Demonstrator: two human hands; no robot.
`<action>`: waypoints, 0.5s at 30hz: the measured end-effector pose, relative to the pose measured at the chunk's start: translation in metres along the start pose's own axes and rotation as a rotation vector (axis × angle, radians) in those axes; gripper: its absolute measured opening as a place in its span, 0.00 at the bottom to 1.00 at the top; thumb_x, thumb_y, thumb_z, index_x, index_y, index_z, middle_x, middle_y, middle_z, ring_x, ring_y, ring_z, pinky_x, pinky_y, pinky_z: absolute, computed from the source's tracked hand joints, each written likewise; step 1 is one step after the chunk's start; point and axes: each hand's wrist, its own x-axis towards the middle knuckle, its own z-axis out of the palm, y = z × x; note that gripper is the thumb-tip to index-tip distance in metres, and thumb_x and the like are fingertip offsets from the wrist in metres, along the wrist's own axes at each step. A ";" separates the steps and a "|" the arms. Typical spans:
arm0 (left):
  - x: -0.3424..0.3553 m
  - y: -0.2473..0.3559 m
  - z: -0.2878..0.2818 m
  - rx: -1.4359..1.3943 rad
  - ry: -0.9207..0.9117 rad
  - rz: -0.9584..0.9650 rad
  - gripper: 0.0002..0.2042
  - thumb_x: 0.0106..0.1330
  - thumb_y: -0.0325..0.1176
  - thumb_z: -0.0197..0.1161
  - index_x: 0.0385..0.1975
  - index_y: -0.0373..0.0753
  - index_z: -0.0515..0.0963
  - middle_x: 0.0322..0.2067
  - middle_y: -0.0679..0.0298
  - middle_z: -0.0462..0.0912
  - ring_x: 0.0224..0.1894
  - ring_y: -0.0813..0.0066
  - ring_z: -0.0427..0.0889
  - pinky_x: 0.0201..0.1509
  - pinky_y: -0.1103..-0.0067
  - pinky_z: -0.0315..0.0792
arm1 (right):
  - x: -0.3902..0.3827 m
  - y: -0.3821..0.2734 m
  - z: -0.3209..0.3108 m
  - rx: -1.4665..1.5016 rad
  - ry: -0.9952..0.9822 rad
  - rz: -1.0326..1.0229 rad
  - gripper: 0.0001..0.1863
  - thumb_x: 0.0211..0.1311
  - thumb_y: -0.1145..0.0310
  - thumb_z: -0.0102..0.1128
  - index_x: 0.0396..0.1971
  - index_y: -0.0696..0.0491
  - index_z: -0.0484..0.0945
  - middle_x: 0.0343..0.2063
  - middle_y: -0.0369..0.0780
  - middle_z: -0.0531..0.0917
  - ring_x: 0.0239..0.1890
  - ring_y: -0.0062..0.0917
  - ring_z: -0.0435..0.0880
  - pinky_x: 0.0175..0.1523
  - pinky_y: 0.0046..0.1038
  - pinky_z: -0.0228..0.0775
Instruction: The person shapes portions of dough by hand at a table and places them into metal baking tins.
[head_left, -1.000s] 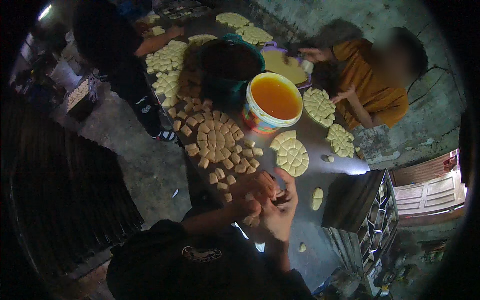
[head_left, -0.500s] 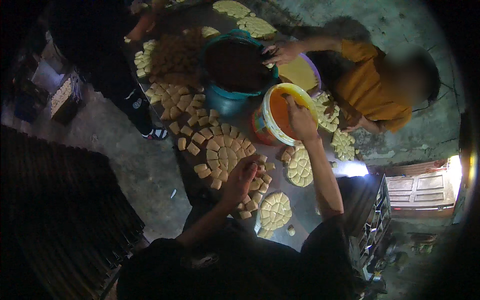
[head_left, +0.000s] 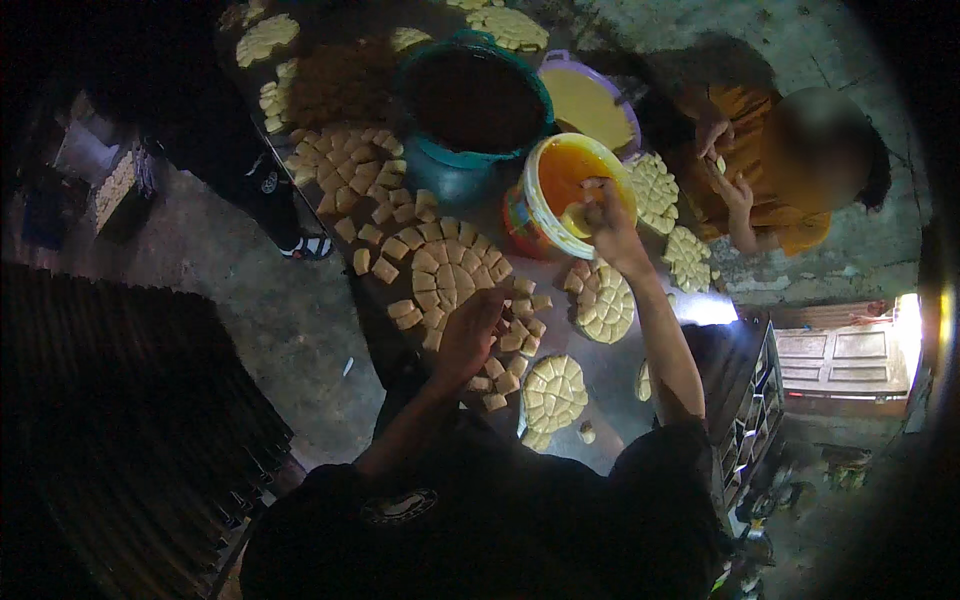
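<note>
My right hand point(head_left: 608, 228) is over the near right rim of a white-rimmed bucket point(head_left: 532, 200) of orange liquid point(head_left: 572, 172). Its fingers are closed around a small rounded yellowish piece point(head_left: 577, 219), whose kind is too blurred to make out. Low over the table, my left hand point(head_left: 472, 338) is beside a round of brownish cut dough point(head_left: 450, 278). Loose brownish dough pieces point(head_left: 518, 330) lie just to its right. The back of that hand hides most of its fingers and whatever may be in them.
Behind the bucket stand a teal tub point(head_left: 475, 155) with dark contents and a purple-rimmed tub point(head_left: 632, 140) holding something yellow. Pale cut dough rounds point(head_left: 555, 392) lie on the metal table point(head_left: 600, 440). A co-worker in an orange shirt point(head_left: 745, 150) works at the right; another person stands far left.
My right hand has drawn back from inside the bucket to its near rim, with the yellowish piece now showing. The left hand has moved slightly left. The co-worker's hands have come together away from the teal tub.
</note>
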 end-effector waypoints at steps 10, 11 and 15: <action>-0.040 0.032 0.082 -0.621 -0.236 -0.022 0.32 0.76 0.52 0.51 0.68 0.32 0.61 0.56 0.54 0.74 0.58 0.66 0.73 0.64 0.67 0.67 | -0.189 -0.098 -0.001 0.938 -0.084 -0.156 0.24 0.74 0.79 0.47 0.65 0.54 0.55 0.51 0.47 0.82 0.48 0.23 0.84 0.53 0.24 0.76; -0.049 0.034 0.094 -0.705 -0.256 -0.115 0.32 0.76 0.52 0.51 0.69 0.32 0.60 0.58 0.54 0.73 0.60 0.64 0.72 0.66 0.66 0.66 | -0.204 -0.092 -0.007 0.925 -0.070 -0.206 0.25 0.73 0.80 0.47 0.66 0.54 0.53 0.51 0.47 0.82 0.48 0.23 0.84 0.53 0.24 0.76; -0.076 0.041 0.146 -0.821 -0.306 -0.291 0.27 0.77 0.50 0.52 0.65 0.36 0.64 0.60 0.56 0.72 0.63 0.65 0.71 0.69 0.68 0.65 | -0.260 -0.032 -0.049 0.650 0.014 -0.298 0.13 0.72 0.77 0.54 0.54 0.60 0.74 0.47 0.45 0.84 0.49 0.21 0.83 0.55 0.25 0.74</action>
